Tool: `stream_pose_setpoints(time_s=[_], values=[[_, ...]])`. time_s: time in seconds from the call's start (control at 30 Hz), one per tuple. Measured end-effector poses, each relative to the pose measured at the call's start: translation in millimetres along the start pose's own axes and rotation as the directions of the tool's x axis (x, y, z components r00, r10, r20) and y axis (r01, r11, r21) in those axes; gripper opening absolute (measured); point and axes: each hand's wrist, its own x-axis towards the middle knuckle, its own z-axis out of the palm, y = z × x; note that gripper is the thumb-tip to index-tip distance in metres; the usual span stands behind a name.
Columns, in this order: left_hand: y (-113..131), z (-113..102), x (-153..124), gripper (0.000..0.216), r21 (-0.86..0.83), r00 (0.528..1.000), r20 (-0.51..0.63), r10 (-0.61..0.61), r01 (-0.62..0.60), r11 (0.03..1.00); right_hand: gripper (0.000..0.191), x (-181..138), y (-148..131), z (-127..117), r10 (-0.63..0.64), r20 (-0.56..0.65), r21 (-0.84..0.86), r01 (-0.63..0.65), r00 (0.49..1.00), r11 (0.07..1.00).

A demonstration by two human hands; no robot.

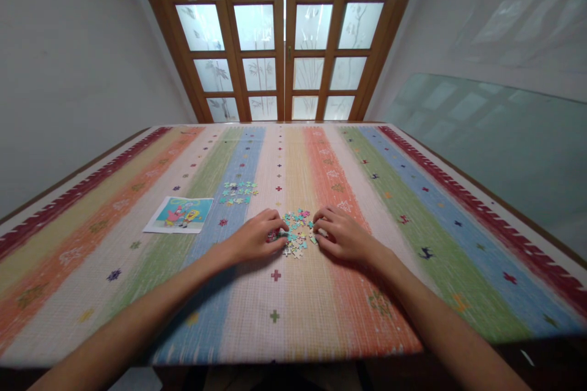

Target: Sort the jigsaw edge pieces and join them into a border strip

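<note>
A loose pile of small jigsaw puzzle pieces (298, 233), mostly teal, with some pink, yellow and pale ones, lies on the striped tablecloth (316, 317). My left hand (259, 235) rests at the pile's left edge, its fingers curved and the thumb apart from them. Opposite it, my right hand (342, 235) curves in at the right edge, fingertips beside a few pieces, with a gap between thumb and fingers. Neither hand visibly lifts a piece. Farther back on the left, a group of spread-out puzzle pieces (239, 192) sits in rough rows.
Left of the spread pieces lies a picture card (180, 215) with a pink and a yellow cartoon figure. The table reaches back toward wooden doors (285, 55) with frosted panes. A pale glass panel (495, 140) leans along the right wall.
</note>
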Motion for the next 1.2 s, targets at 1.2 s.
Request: stream_pose_setpoints(time_s=[1.2], values=[[15.6,29.3,25.0,0.014,0.118,0.996,-0.092,-0.012,0.023,0.993,0.014,0.7,-0.7,-0.4,-0.026,-0.024,-0.01,0.025,0.999,1.0]])
